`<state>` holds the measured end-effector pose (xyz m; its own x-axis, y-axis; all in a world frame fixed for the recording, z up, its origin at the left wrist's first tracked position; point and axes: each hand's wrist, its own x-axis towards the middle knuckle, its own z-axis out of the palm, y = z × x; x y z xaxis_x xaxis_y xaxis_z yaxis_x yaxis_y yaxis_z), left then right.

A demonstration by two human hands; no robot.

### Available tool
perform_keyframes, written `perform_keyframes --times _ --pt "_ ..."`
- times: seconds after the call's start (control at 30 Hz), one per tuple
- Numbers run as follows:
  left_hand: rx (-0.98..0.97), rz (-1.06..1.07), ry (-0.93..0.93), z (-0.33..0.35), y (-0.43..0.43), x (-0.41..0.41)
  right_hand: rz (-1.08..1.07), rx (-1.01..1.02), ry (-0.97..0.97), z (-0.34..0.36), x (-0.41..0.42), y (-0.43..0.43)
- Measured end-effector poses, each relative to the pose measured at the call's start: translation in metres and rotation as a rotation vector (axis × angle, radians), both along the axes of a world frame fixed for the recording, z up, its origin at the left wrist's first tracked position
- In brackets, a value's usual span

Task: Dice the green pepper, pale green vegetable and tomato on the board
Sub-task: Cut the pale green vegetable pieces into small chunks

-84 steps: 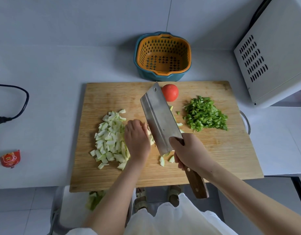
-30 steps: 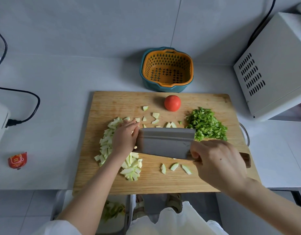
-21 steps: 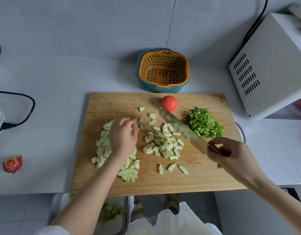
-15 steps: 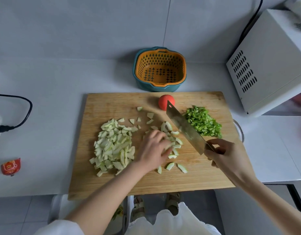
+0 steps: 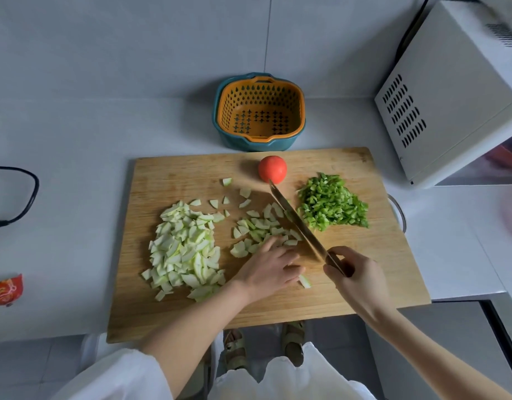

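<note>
On the wooden board point(image 5: 364, 255) a large heap of cut pale green vegetable point(image 5: 185, 249) lies at the left, with a smaller scatter of the same pieces point(image 5: 260, 226) in the middle. Diced green pepper point(image 5: 332, 203) is piled at the right. A whole red tomato point(image 5: 272, 168) sits at the far edge. My left hand point(image 5: 270, 269) rests with relaxed fingers on the small scatter. My right hand point(image 5: 355, 272) grips the cleaver point(image 5: 295, 220), its blade edge-on between the scatter and the pepper, tip near the tomato.
An orange strainer basket in a teal bowl point(image 5: 259, 111) stands behind the board. A white microwave point(image 5: 451, 90) is at the right. A black cable point(image 5: 15, 197) and a small red packet point(image 5: 6, 288) lie at the left of the counter.
The cleaver turned from flat-on beside the big heap to edge-on by the pepper. My left hand moved right from the big heap onto the small scatter.
</note>
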<state>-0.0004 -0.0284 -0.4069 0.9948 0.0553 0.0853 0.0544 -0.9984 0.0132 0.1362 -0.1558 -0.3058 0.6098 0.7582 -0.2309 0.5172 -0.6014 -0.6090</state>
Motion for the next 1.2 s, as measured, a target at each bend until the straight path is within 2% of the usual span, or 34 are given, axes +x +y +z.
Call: perform_keyframes --times 0.13,0.37,0.57,0.7,0.97,1.07,1.2 --pt "-0.092 0.156 -0.064 0.008 0.013 -0.013 0.025 0.015 0.034 -0.005 -0.02 0.002" --pt "-0.093 0.583 -0.177 0.014 0.061 -0.065 -0.001 0.046 0.19 -0.01 -0.063 0.025" --pt "-0.127 0.743 -0.35 0.035 0.085 -0.093 0.054 0.077 0.3 -0.009 -0.11 0.05" --pt "-0.157 0.834 -0.401 0.037 0.088 -0.104 0.007 0.083 0.397 -0.001 -0.113 0.056" --pt "-0.253 0.759 -0.407 0.035 0.062 -0.078 -0.166 0.078 0.617 0.036 -0.052 0.037" --pt "-0.306 0.583 -0.333 0.029 0.037 -0.054 -0.243 0.062 0.662 0.045 -0.03 0.026" --pt "-0.264 0.245 -0.211 0.018 -0.005 -0.012 -0.325 0.067 0.712 0.059 -0.005 0.012"
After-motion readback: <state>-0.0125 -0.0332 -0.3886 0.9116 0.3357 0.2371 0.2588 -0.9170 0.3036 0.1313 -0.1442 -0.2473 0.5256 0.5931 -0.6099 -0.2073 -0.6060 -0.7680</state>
